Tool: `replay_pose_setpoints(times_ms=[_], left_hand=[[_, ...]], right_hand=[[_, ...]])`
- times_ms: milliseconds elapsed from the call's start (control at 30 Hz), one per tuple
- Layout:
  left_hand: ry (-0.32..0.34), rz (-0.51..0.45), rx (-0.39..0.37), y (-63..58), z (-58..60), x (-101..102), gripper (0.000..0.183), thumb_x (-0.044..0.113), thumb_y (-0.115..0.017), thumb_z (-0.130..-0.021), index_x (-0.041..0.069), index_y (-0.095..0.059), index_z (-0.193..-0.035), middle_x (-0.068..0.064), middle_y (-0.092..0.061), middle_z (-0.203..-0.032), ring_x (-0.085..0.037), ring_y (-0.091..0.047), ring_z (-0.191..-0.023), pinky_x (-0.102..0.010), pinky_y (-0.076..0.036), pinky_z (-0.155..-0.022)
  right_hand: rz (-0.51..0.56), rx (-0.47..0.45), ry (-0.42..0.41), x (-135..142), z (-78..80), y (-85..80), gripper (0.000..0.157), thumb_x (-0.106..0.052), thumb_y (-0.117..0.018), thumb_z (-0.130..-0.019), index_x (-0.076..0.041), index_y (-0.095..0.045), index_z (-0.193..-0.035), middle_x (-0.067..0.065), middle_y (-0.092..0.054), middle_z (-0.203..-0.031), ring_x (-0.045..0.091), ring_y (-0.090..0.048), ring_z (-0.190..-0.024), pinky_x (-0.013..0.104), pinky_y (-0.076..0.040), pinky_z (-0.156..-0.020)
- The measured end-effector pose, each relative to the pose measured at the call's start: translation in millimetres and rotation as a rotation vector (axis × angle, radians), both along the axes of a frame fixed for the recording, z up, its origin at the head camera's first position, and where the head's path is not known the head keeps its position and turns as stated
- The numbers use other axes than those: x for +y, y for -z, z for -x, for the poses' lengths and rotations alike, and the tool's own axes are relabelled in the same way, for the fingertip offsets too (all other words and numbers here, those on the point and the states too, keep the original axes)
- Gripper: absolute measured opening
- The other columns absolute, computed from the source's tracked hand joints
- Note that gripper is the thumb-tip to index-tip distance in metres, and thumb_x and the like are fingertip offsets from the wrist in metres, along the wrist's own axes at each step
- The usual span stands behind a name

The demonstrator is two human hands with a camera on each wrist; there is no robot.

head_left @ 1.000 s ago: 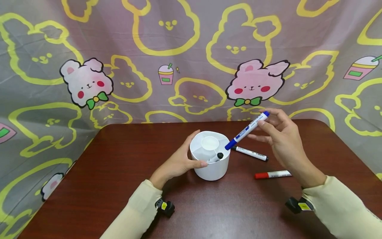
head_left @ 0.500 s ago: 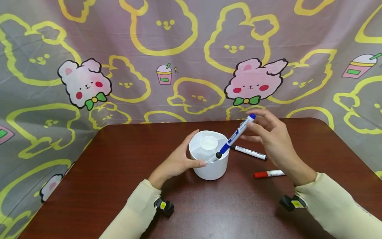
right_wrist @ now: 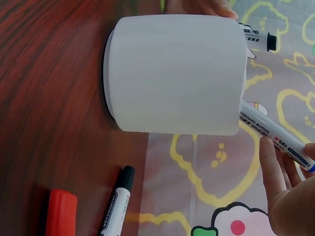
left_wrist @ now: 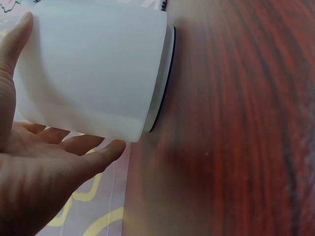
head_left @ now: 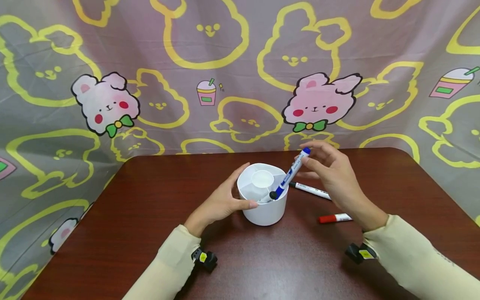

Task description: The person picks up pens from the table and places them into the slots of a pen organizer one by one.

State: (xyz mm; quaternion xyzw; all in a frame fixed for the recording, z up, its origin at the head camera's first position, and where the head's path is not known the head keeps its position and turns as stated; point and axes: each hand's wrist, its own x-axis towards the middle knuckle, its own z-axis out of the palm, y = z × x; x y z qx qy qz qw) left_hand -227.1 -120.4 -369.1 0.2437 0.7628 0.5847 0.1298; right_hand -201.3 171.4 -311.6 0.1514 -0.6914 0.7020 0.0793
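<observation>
A round white pen holder (head_left: 264, 214) with several compartments stands on the table. My left hand (head_left: 221, 202) grips its left side, thumb on the near rim and fingers behind; the left wrist view shows fingers curved about the white wall (left_wrist: 98, 69). A black-capped marker (head_left: 269, 197) leans inside it. Between thumb and fingers my right hand (head_left: 333, 173) pinches a blue whiteboard marker (head_left: 294, 171) near its upper end. This marker slants, its blue capped end down inside the holder's right compartment. In the right wrist view the marker's lower end (right_wrist: 266, 129) is hidden behind the holder.
Right of the holder, a black-capped marker (head_left: 310, 190) lies on the brown table (head_left: 150, 233). Nearer the front lies a red marker (head_left: 333, 218), partly hidden by the right wrist. A patterned cloth (head_left: 168, 54) hangs behind the table.
My right hand has moved left and slightly down, bringing the blue marker's lower end from over the rim into the holder and tilting it steeper. My left hand keeps its grip.
</observation>
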Motion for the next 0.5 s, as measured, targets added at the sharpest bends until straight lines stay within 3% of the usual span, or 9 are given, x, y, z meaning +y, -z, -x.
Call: replay_pose_setpoints(times_ms=[233, 500], left_hand=[[0.016, -0.038, -0.024, 1.3, 1.5, -1.4, 0.106, 0.017, -0.09, -0.084, 0.022, -0.024, -0.167, -0.009, -0.046, -0.158, -0.03, -0.052, -0.137, -0.052, -0.043, -0.118], [0.021, -0.059, -0.053, -0.8, 0.7, -3.1, 0.104, 0.008, -0.087, -0.085, 0.019, -0.024, -0.167, -0.011, -0.046, -0.16, -0.03, -0.053, -0.14, -0.049, -0.044, -0.117]], right_hand=[[-0.057, -0.028, -0.012, -6.6, 0.4, 3.7, 0.026, -0.008, -0.067, -0.102, -0.011, -0.063, -0.128, 0.006, -0.07, -0.111, 0.013, -0.074, -0.097, 0.035, -0.064, -0.082], [-0.117, -0.035, -0.024, -11.1, 2.5, 12.7, 0.024, -0.007, -0.067, -0.102, -0.008, -0.062, -0.125, 0.008, -0.069, -0.111, 0.013, -0.075, -0.091, 0.032, -0.064, -0.082]])
